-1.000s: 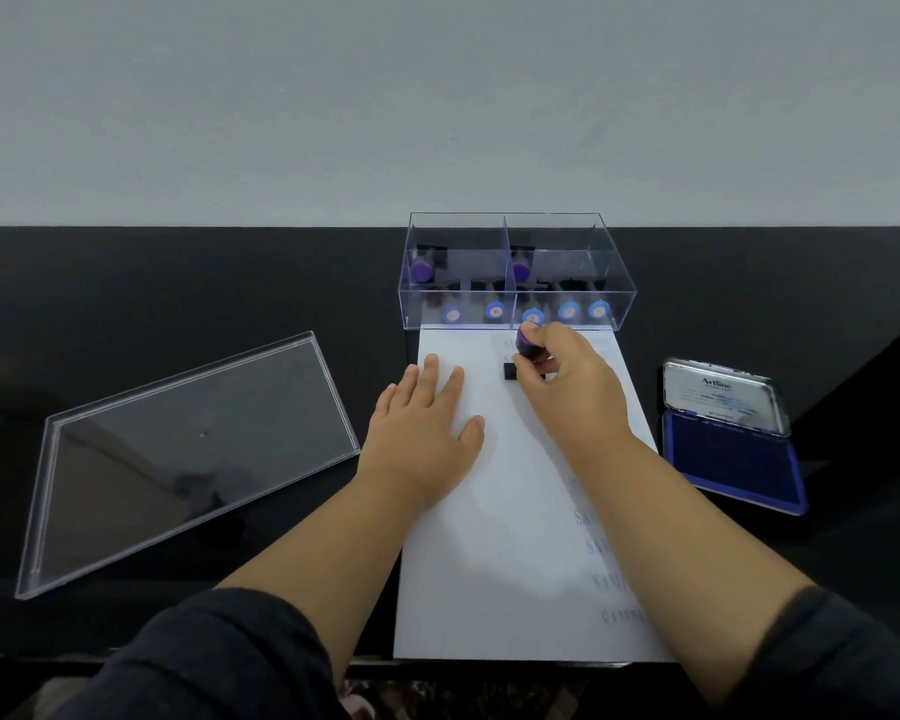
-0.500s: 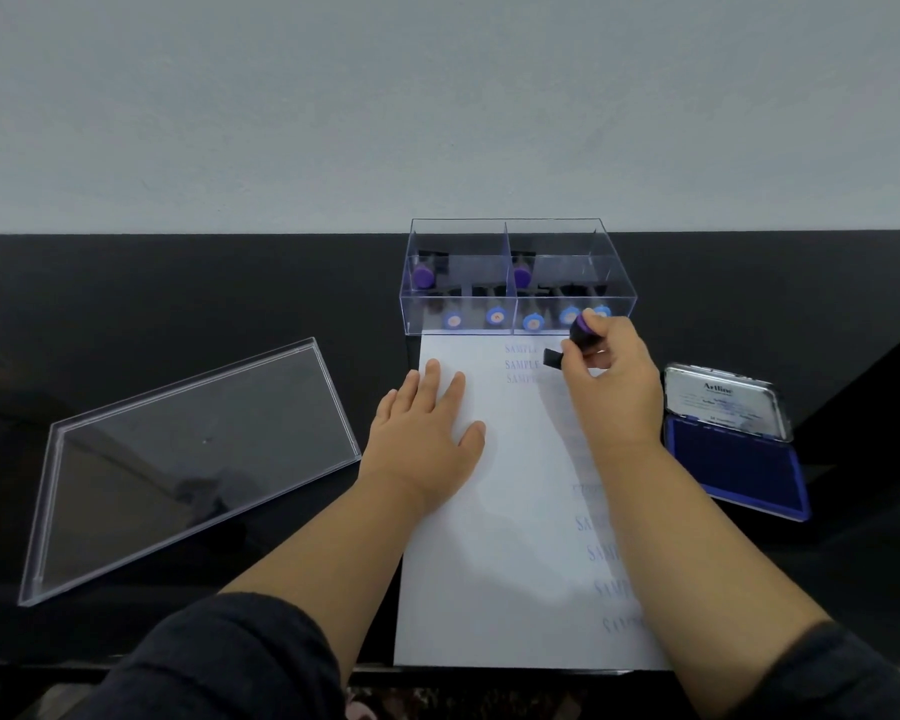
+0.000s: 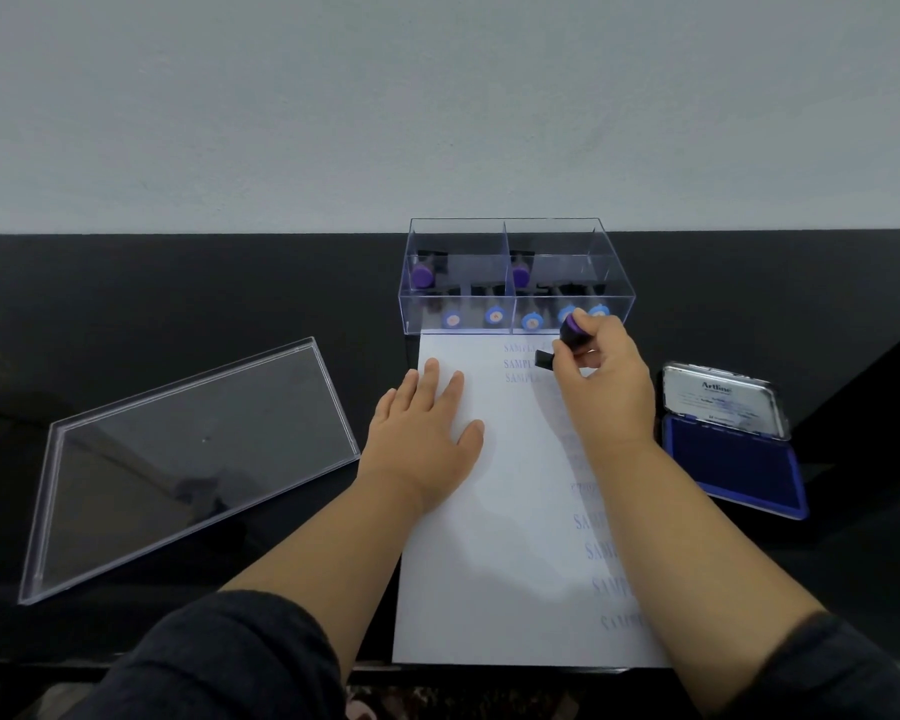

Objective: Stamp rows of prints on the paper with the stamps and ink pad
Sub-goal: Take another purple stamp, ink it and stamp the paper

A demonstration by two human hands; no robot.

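While you hold the stamp over the top of the sheet, work through these lines.

Right hand: your right hand (image 3: 601, 379) grips the purple-handled stamp (image 3: 572, 332), fingers curled round its handle, the black base (image 3: 544, 359) tilted towards the left, at the top right of the paper (image 3: 500, 511).

Left hand: your left hand (image 3: 424, 426) lies flat with straight fingers on the upper left of the paper, holding nothing; it pins the sheet well.

Prints: three SAMPLE prints (image 3: 520, 363) sit stacked at the top middle, just left of the base; a column of prints (image 3: 601, 553) runs down the right edge, partly hidden by your forearm.

Ink pad: the open blue ink pad (image 3: 733, 459) lies just right of the paper, beside your right wrist.

Box: the clear box (image 3: 515, 278) with the other stamps touches the paper's top edge; its lid (image 3: 188, 459) lies well to the left.

Doing it well: level the base before it meets the paper, line it up with the row beside it, press straight down and lift straight up. The prints look pale, so I judge a fresh dab on the pad would help.

Changed since a second ago: the stamp was then pressed at the top middle; your hand has since carried it rightward and raised it, uncovering the three prints. Your left hand has stayed put.
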